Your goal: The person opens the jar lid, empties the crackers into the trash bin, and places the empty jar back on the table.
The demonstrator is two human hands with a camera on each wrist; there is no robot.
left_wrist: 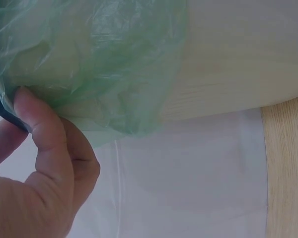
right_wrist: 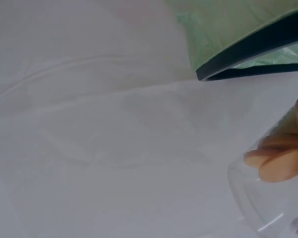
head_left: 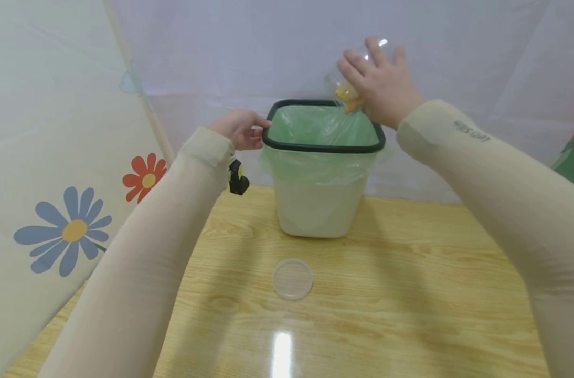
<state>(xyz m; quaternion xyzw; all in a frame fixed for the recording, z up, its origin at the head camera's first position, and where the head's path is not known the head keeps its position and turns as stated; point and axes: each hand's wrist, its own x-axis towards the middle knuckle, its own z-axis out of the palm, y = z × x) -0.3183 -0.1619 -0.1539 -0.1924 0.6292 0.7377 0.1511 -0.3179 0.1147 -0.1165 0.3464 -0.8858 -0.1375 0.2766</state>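
Observation:
A pale trash bin (head_left: 320,207) with a black rim (head_left: 325,149) stands at the back of the table, lined with a thin green plastic bag (head_left: 306,126) folded over its outside. My left hand (head_left: 242,128) pinches the rim and bag at the left side, seen close in the left wrist view. Above the bin's right back corner, my right hand (head_left: 386,86) grips a clear jar (right_wrist: 246,191), tilted with its mouth toward the bin. Orange-yellow pieces (right_wrist: 283,166) lie inside the jar, some near its mouth; their kind is unclear.
A round clear lid (head_left: 293,279) lies flat on the wood-grain table (head_left: 386,315) in front of the bin. White sheeting (head_left: 249,52) hangs behind, and a flower-printed cloth (head_left: 41,131) hangs at the left. A small black device (head_left: 238,178) sits at my left wrist.

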